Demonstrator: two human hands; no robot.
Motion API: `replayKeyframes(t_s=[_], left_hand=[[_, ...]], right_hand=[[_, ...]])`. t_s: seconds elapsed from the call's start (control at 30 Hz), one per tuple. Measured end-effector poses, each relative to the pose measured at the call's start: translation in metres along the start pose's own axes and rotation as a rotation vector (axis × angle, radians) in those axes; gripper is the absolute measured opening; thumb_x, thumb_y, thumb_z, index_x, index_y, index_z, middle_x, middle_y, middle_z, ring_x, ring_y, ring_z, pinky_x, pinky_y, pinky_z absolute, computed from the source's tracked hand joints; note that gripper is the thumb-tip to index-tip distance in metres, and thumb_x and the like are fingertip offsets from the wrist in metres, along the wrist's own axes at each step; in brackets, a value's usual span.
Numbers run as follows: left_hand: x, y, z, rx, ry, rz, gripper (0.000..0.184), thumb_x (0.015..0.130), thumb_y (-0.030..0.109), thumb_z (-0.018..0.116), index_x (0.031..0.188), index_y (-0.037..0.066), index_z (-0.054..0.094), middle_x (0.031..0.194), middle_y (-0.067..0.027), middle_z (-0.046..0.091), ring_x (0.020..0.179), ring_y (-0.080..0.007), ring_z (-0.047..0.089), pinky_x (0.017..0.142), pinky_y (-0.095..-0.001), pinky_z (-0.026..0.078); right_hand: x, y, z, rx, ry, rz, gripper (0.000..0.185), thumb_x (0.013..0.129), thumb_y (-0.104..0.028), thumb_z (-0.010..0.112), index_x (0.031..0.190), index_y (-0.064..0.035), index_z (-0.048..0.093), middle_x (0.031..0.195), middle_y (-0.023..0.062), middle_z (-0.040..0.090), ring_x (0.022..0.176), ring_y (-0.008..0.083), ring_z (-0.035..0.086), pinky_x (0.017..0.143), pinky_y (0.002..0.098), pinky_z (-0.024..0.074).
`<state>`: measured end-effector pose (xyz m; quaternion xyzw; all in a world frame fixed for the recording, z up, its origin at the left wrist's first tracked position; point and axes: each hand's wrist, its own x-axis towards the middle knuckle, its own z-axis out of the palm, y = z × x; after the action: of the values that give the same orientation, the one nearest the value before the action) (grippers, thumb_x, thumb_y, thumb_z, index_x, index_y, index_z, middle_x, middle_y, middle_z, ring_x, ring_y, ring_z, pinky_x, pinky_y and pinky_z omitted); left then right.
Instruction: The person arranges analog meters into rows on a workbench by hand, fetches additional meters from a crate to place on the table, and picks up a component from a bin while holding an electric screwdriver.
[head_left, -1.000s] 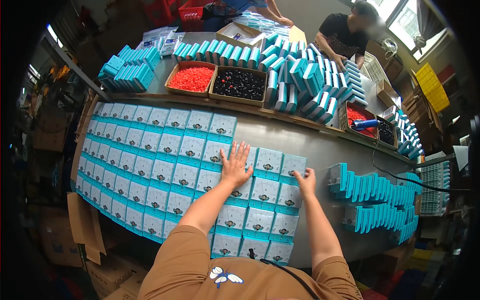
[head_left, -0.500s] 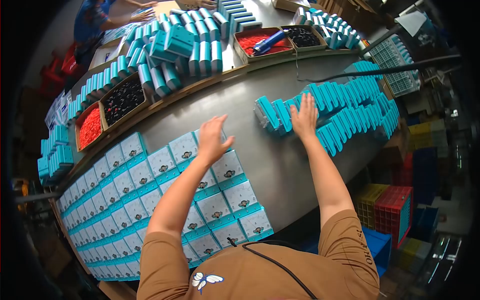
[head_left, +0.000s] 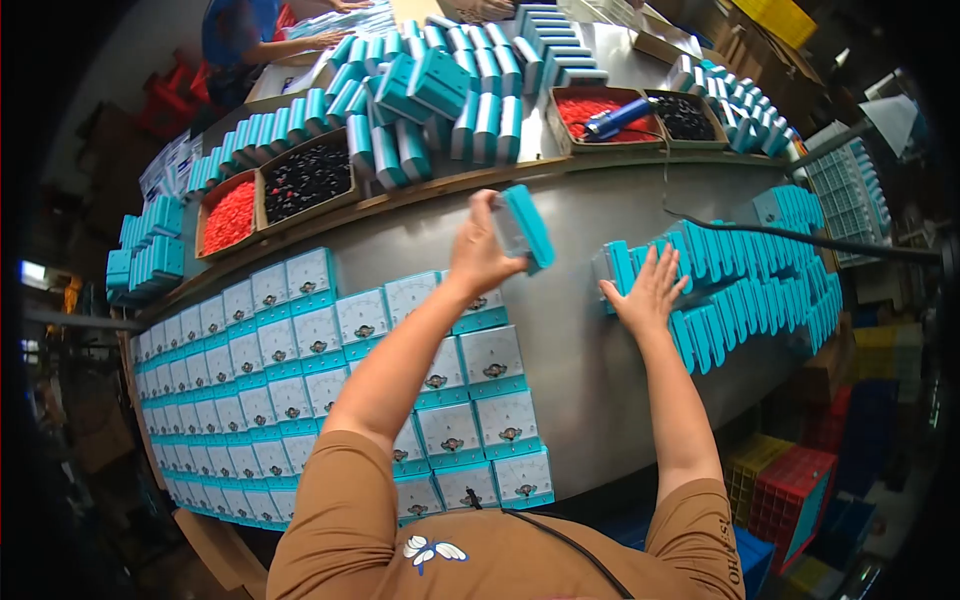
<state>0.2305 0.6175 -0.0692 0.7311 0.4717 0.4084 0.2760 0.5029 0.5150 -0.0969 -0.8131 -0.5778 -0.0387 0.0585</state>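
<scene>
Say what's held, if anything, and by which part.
Left hand: teal-backed unit, held by its clear side. Right hand: spread open, nothing visibly held.

Factory-like workshop — metal-topped workbench (head_left: 590,400), rows of identical meters (head_left: 450,428), parts boxes (head_left: 308,182), stacked plastic crates (head_left: 790,490)

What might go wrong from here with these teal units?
The left hand holds the raised unit by its clear side, so it might slip. The right hand is at the end of the standing units; a nudge could topple some. The black cable appears to cross above them and might snag.
</scene>
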Motion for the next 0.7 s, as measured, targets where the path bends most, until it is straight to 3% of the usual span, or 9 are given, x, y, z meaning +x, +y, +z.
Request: replayKeyframes(t_s=[0.07, 0.13, 0.17, 0.27, 0.37, 0.47, 0.5, 0.6, 0.7], left_hand=[[0.011, -0.020, -0.074, 0.367, -0.104, 0.011, 0.089, 0.053, 0.024, 0.084, 0.126, 0.005, 0.038, 0.105, -0.0220, 0.062, 0.096, -0.0398, 0.063, 0.084, -0.0439, 0.051], [0.010, -0.043, -0.126, 0.686, -0.197, -0.049, 0.085, 0.055, 0.022, 0.082, 0.129, 0.007, 0.044, 0.114, -0.0137, 0.061, 0.107, -0.0322, 0.059, 0.089, -0.0438, 0.048], [0.004, -0.066, -0.143, 0.753, -0.175, 0.002, 0.083, 0.057, 0.019, 0.080, 0.131, 0.008, 0.045, 0.117, -0.0116, 0.060, 0.111, -0.0302, 0.057, 0.090, -0.0429, 0.048], [-0.012, -0.115, -0.176, 0.870, -0.416, -0.200, 0.088, 0.055, 0.015, 0.079, 0.137, 0.008, 0.046, 0.131, -0.0109, 0.056, 0.122, -0.0297, 0.051, 0.098, -0.0419, 0.045], [-0.037, -0.156, -0.186, 0.845, -0.479, -0.276, 0.091, 0.060, 0.020, 0.078, 0.144, 0.016, 0.043, 0.141, -0.0125, 0.047, 0.133, -0.0311, 0.041, 0.107, -0.0516, 0.035], [-0.066, -0.145, -0.173, 0.932, -0.243, -0.396, 0.092, 0.065, 0.033, 0.076, 0.149, 0.032, 0.038, 0.155, -0.0126, 0.032, 0.144, -0.0359, 0.025, 0.112, -0.0649, 0.019], [-0.072, -0.154, -0.168, 0.858, -0.217, -0.496, 0.085, 0.073, 0.042, 0.069, 0.149, 0.043, 0.033, 0.162, -0.0104, 0.017, 0.148, -0.0398, 0.010, 0.111, -0.0716, 0.006], [-0.103, -0.176, -0.153, 0.848, -0.028, -0.365, 0.075, 0.080, 0.041, 0.061, 0.149, 0.045, 0.032, 0.163, -0.0080, 0.014, 0.149, -0.0388, 0.009, 0.112, -0.0702, 0.006], [-0.105, -0.176, -0.153, 0.834, -0.025, -0.352, 0.072, 0.083, 0.044, 0.058, 0.150, 0.044, 0.030, 0.164, -0.0088, 0.013, 0.149, -0.0409, 0.007, 0.111, -0.0713, 0.003]], right_hand=[[0.000, -0.006, 0.000, -0.028, 0.047, -0.069, 0.108, 0.065, -0.048, 0.083, 0.144, 0.0031, 0.031, 0.141, 0.0209, 0.037, 0.135, 0.0363, 0.032, 0.112, 0.0535, 0.0233], [-0.001, -0.011, 0.000, 0.022, 0.035, -0.157, 0.103, 0.062, -0.038, 0.086, 0.141, 0.0030, 0.034, 0.130, 0.0170, 0.045, 0.123, 0.0338, 0.044, 0.107, 0.0480, 0.0349], [-0.002, -0.015, -0.002, -0.006, 0.077, -0.225, 0.103, 0.060, -0.033, 0.087, 0.141, 0.0029, 0.034, 0.124, 0.0148, 0.050, 0.112, 0.0326, 0.052, 0.097, 0.0428, 0.0440], [0.006, -0.027, -0.002, 0.023, 0.024, -0.233, 0.102, 0.061, -0.033, 0.087, 0.141, 0.0031, 0.035, 0.123, 0.0145, 0.052, 0.109, 0.0320, 0.054, 0.093, 0.0424, 0.0470], [0.026, -0.072, -0.021, 0.287, 0.103, -0.297, 0.096, 0.064, -0.031, 0.085, 0.142, 0.0004, 0.037, 0.126, 0.0182, 0.053, 0.115, 0.0365, 0.054, 0.094, 0.0434, 0.0478], [0.044, -0.152, -0.036, 0.772, 0.107, -0.379, 0.094, 0.066, -0.032, 0.084, 0.141, -0.0014, 0.037, 0.124, 0.0210, 0.055, 0.117, 0.0389, 0.054, 0.096, 0.0438, 0.0463], [0.049, -0.180, -0.029, 0.919, 0.033, -0.350, 0.091, 0.067, -0.032, 0.084, 0.138, -0.0008, 0.038, 0.121, 0.0210, 0.056, 0.114, 0.0370, 0.056, 0.096, 0.0429, 0.0464], [0.049, -0.261, -0.011, 1.227, -0.190, -0.185, 0.081, 0.070, -0.035, 0.085, 0.127, 0.0001, 0.040, 0.116, 0.0209, 0.058, 0.105, 0.0302, 0.059, 0.093, 0.0399, 0.0478], [0.040, -0.309, 0.036, 1.227, -0.408, -0.042, 0.083, 0.073, -0.042, 0.085, 0.129, -0.0002, 0.040, 0.115, 0.0164, 0.055, 0.099, 0.0228, 0.059, 0.086, 0.0341, 0.0499]])
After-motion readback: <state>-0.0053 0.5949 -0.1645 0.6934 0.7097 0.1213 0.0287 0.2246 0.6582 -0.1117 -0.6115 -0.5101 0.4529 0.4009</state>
